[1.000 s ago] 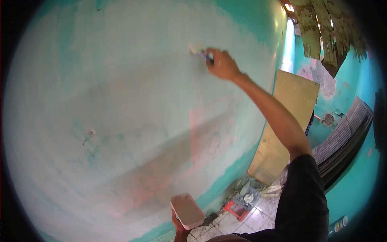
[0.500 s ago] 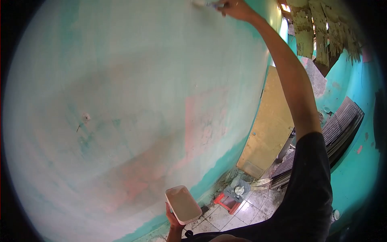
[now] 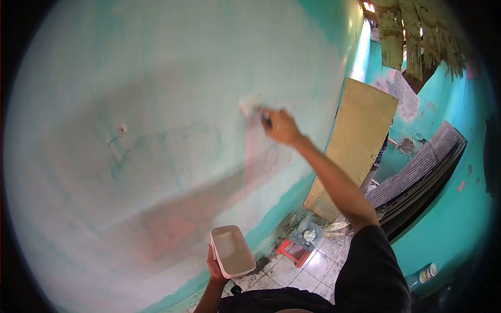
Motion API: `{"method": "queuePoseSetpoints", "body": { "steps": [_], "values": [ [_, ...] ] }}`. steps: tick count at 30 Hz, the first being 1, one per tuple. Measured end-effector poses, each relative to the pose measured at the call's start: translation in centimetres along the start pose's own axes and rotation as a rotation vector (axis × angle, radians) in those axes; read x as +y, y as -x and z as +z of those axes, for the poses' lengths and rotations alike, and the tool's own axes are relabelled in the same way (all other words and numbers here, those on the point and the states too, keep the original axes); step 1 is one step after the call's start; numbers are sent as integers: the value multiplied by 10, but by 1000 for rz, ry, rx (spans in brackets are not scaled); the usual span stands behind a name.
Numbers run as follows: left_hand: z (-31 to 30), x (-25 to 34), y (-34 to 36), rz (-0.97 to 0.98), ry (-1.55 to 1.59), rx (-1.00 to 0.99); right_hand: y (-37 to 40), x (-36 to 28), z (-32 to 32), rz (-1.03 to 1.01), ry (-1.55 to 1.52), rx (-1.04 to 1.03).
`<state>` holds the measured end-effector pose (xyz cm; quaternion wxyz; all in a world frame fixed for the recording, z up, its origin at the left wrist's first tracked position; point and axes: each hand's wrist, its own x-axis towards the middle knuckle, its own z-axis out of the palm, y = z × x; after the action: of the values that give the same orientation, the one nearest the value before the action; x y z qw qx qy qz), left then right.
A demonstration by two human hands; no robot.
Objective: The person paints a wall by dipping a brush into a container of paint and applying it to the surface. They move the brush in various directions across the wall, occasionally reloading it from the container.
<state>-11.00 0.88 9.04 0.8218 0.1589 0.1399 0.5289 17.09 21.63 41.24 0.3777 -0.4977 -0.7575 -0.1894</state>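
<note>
My right hand point(image 3: 281, 127) is closed round the handle of a paintbrush point(image 3: 250, 109), whose pale bristles are against or very near the wall point(image 3: 182, 104); the brush is blurred. Whitish paint thinly covers the wall over green, with pink patches lower down. Low in the view, my left hand point(image 3: 215, 265) grips the side of a rectangular pale tub point(image 3: 233, 252) holding greyish-white liquid. Its thumb shows at the tub's left edge, while the other fingers are mostly hidden.
A red stool point(image 3: 294, 254) with a grey plastic bag point(image 3: 307, 234) stands on the white tiled floor point(image 3: 318, 265). A yellowish board point(image 3: 360, 130) leans behind it. Corrugated sheets point(image 3: 417, 167) are stacked at the right, near a bottle point(image 3: 428, 273). Torn panels point(image 3: 412, 36) hang at the upper right.
My right hand has come down the wall with the brush, from the top edge to mid-height. The tub and my left hand appear slightly higher and further left.
</note>
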Motion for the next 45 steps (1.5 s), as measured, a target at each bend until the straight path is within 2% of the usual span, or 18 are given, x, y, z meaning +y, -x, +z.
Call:
{"method": "queuePoseSetpoints", "body": {
  "steps": [5, 8, 10, 12, 13, 14, 18, 21, 22, 26, 29, 32, 35, 37, 38, 40, 43, 45],
  "values": [
    [-5, 1, 5, -45, 66, 4, 37, 48, 25, -93, 78, -491],
    [9, -1, 7, -41, 74, -13, -97, 50, -50, -376, 122, -203],
    [15, -4, 7, 19, 6, -88, -185, 30, -128, -417, 234, -48],
    [10, -4, 2, 6, 46, -79, -231, -16, -201, -198, 202, 72],
    [7, -4, -1, -12, 85, -77, -284, 14, -212, -333, 157, 295],
    [7, -3, -6, -20, 74, -90, -266, -42, -248, -64, 218, 241],
    [19, 3, -18, 25, 109, -31, -315, -21, -275, -93, 229, 231],
    [-6, 1, -25, 74, 151, 34, -303, -8, -246, -80, 263, 213],
    [-14, 0, -30, 85, 155, 26, -312, 29, -223, -350, 217, 236],
    [-4, 5, -23, 58, 140, 5, -195, 42, -150, -397, 178, 91],
    [1, 4, -15, 50, 107, 13, -112, 31, -122, -226, 216, -374],
    [11, 5, -10, 31, 84, 15, -131, 66, -122, -346, 130, -458],
    [22, -4, -9, 13, 149, -2, -216, 70, -183, -360, 197, -116],
    [24, -9, -12, 36, 150, -10, -283, 78, -224, -268, 220, -144],
    [24, -10, -14, 44, 152, -9, -309, 83, -239, -292, 165, 7],
    [23, -15, -14, 28, 187, 19, -316, 62, -260, -313, 102, 151],
    [17, -20, -15, 98, 150, 64, -305, 34, -259, -13, 91, 254],
    [16, -18, -12, 121, 166, 82, -315, 73, -212, -351, 114, 330]
  ]
}}
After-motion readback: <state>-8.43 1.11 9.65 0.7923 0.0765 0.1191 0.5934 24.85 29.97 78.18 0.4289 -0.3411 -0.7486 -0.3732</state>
